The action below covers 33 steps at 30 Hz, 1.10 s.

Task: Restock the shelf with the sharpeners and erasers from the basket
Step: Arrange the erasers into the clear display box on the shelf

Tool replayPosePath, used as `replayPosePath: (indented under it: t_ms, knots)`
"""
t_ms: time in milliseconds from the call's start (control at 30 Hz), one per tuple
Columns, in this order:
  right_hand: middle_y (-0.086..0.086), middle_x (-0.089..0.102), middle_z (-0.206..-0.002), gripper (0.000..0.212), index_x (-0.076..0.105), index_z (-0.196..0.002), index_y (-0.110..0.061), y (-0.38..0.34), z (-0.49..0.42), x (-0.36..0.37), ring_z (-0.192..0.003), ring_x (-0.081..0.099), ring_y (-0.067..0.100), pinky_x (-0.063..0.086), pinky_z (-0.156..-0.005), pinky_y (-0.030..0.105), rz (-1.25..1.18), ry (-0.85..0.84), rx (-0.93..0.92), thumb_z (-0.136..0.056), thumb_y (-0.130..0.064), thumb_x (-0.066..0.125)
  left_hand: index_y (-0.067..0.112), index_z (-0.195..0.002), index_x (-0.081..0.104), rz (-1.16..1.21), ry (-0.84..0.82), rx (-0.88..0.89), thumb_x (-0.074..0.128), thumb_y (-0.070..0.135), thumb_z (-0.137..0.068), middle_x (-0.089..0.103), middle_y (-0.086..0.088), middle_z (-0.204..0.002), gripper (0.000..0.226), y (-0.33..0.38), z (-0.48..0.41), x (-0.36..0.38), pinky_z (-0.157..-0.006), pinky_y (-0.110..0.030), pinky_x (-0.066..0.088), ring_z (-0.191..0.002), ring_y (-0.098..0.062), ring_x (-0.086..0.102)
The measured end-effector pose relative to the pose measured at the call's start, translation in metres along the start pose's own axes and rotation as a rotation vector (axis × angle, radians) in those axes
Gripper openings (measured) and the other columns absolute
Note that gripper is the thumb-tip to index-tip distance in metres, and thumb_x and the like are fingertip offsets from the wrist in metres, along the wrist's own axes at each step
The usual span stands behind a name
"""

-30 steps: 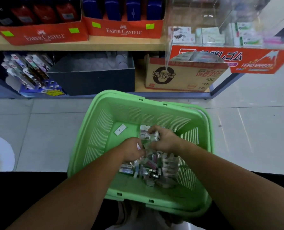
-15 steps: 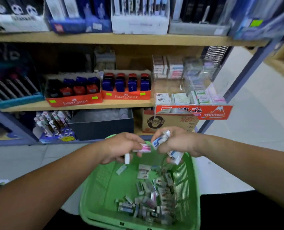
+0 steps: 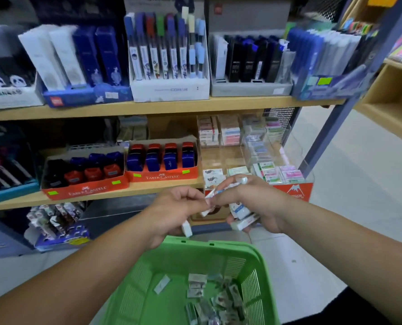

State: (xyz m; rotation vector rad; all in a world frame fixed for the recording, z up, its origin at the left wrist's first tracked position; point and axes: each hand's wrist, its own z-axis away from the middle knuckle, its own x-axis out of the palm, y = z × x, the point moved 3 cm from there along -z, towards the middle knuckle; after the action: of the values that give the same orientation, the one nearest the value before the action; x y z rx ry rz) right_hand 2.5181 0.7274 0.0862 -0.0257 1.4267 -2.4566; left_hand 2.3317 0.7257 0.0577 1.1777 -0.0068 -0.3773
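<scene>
- A stationery shop: wooden shelves [image 3: 148, 106] across the upper frame carry display cartons of pens [image 3: 167, 55] standing in rows.
- Mid-frame, red Faber-Castell trays [image 3: 162, 177] wear green stickers [image 3: 185, 171].
- Right of them stands a clear eraser rack [image 3: 265, 146]; a green shopping basket [image 3: 195, 256] sits at the bottom.

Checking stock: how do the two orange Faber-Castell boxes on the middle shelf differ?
The left box holds black, blue and red sharpeners mixed; the right box holds four alike, blue with red tops. The left box shows two rows; the right box shows one. Both are orange with green stickers.
</scene>
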Motion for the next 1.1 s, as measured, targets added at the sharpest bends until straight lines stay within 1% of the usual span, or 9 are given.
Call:
replayPosePath:
  t_ms: [167,233,300,367,567,667,767,967,1100]
  knots:
    - [0.011,0.076,-0.083,0.047,0.063,-0.109,-0.017,-0.013,-0.016,-0.032,-0.058,0.066,0.029,0.051,-0.044,0.033,-0.085,0.053,-0.083,-0.073,-0.007,0.091,0.015,-0.102,0.073,0.067,0.030,0.068,0.075,0.033,-0.092,0.071,0.000,-0.071,0.020,0.020,-0.023,0.022,-0.059,-0.027,0.044,-0.051,-0.004,0.057]
    - [0.012,0.078,-0.087,0.045,0.066,-0.104,-0.016,-0.017,-0.023,-0.054,-0.069,0.074,0.033,0.062,-0.063,0.054,-0.079,0.120,-0.134,-0.070,-0.009,0.095,0.015,-0.106,0.072,0.080,0.056,0.124,0.075,0.033,-0.092,0.070,0.000,-0.071,0.023,0.032,-0.036,0.029,-0.060,-0.027,0.045,-0.052,-0.003,0.058]
    - [0.008,0.079,-0.087,0.043,0.069,-0.101,-0.014,-0.016,-0.026,-0.077,-0.079,0.077,0.031,0.059,-0.082,0.062,-0.080,0.200,-0.182,-0.068,-0.011,0.097,0.016,-0.107,0.071,0.026,0.066,0.157,0.073,0.030,-0.095,0.071,0.004,-0.072,0.019,0.045,-0.051,0.037,-0.059,-0.024,0.047,-0.056,-0.001,0.061]
    - [0.004,0.080,-0.090,0.038,0.072,-0.103,-0.012,-0.012,-0.024,-0.098,-0.086,0.079,0.028,0.063,-0.085,0.054,-0.126,0.253,-0.209,-0.072,-0.011,0.094,0.017,-0.108,0.071,-0.050,0.060,0.174,0.071,0.025,-0.098,0.072,0.004,-0.076,0.013,0.060,-0.068,0.047,-0.056,-0.019,0.047,-0.058,0.000,0.061]
    - [0.007,0.080,-0.085,0.036,0.066,-0.110,-0.006,0.004,-0.006,-0.163,-0.073,0.079,0.027,0.060,-0.052,0.030,-0.305,0.387,-0.177,-0.081,-0.013,0.088,0.022,-0.102,0.071,-0.383,0.006,0.306,0.075,0.024,-0.094,0.074,-0.003,-0.093,0.009,0.109,-0.121,0.092,-0.064,-0.028,0.058,-0.076,-0.014,0.068]
    - [0.007,0.080,-0.083,0.047,0.065,-0.116,-0.001,0.018,-0.005,-0.184,-0.070,0.079,0.027,0.061,-0.053,0.033,-0.347,0.494,-0.142,-0.080,-0.017,0.089,0.022,-0.096,0.072,-0.536,0.001,0.373,0.077,0.024,-0.093,0.071,0.001,-0.094,0.006,0.127,-0.149,0.126,-0.065,-0.025,0.055,-0.083,-0.016,0.068]
    - [0.011,0.080,-0.088,0.037,0.066,-0.110,-0.003,0.030,-0.005,-0.196,-0.073,0.079,0.031,0.064,-0.059,0.037,-0.397,0.502,-0.103,-0.081,-0.016,0.087,0.026,-0.093,0.070,-0.620,-0.014,0.411,0.076,0.017,-0.092,0.067,0.006,-0.088,0.011,0.132,-0.172,0.159,-0.058,-0.018,0.044,-0.077,-0.011,0.063]
    - [0.018,0.079,-0.092,0.031,0.065,-0.107,-0.005,0.045,-0.007,-0.211,-0.067,0.078,0.031,0.052,-0.045,0.026,-0.534,0.506,-0.118,-0.083,-0.012,0.084,0.028,-0.087,0.076,-0.806,0.099,0.464,0.078,0.014,-0.087,0.070,0.014,-0.085,0.014,0.125,-0.189,0.184,-0.074,-0.031,0.060,-0.083,-0.012,0.069]
    - [0.014,0.077,-0.084,0.014,0.068,-0.099,-0.008,0.053,-0.013,-0.219,-0.061,0.075,0.026,0.052,-0.045,0.026,-0.590,0.517,-0.106,-0.087,-0.004,0.074,0.029,-0.095,0.078,-1.043,0.121,0.546,0.071,0.021,-0.090,0.068,0.010,-0.094,0.012,0.130,-0.186,0.191,-0.070,-0.033,0.058,-0.081,-0.013,0.065]
